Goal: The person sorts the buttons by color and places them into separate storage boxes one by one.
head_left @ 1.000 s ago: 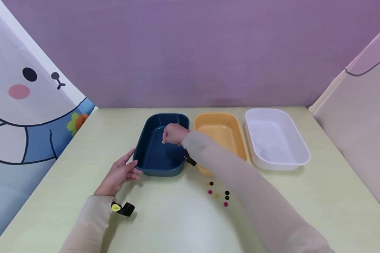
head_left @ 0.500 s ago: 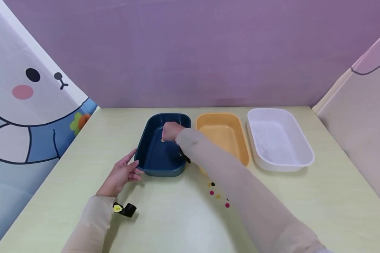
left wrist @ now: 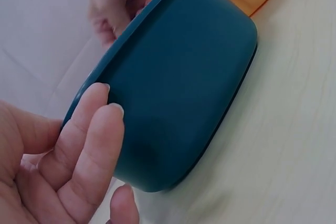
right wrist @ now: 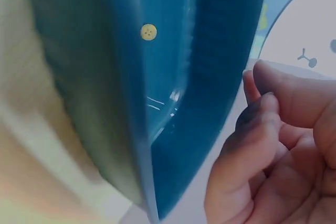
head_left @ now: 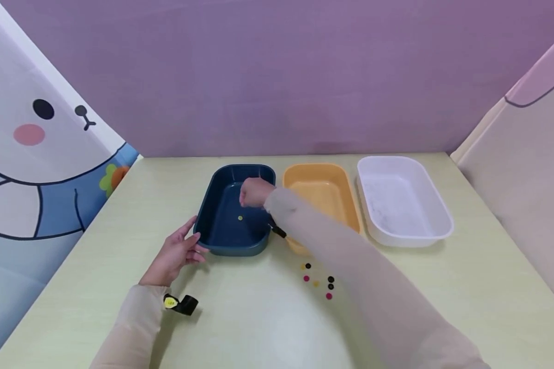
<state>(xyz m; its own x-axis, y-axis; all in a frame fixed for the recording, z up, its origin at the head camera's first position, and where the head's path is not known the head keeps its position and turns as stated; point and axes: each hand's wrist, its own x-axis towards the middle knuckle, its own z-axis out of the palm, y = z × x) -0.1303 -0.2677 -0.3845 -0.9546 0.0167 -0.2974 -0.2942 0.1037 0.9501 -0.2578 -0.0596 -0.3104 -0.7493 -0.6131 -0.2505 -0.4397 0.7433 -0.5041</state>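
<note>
The yellow button (head_left: 240,218) shows inside the dark blue tray (head_left: 219,220), over its floor and right of the middle of its width. It is a thin, round disc with small holes at its centre; being circular, it has no long axis, and its face turns upward. The tray is smooth and glossy, a rounded rectangle with sloping walls, its long axis running away from you.

Your right hand (head_left: 256,192) is above the tray, the fingers curled in and thumb tip close to the fingertips, with nothing visible in their hold. Your left hand (head_left: 177,251) grips the tray's near left corner, thumb at the rim and two fingers against the smooth outer wall.

Just right of this tray stands the yellow-orange tray (head_left: 316,192), partly behind your beige sleeve (head_left: 341,256), then the white tray (head_left: 401,205), both lengthwise away from you. Small black, magenta and yellow loose buttons (head_left: 306,278) lie scattered on the pale surface (head_left: 258,318), nearer you. Smooth purple cloth (head_left: 277,77) hangs behind.
</note>
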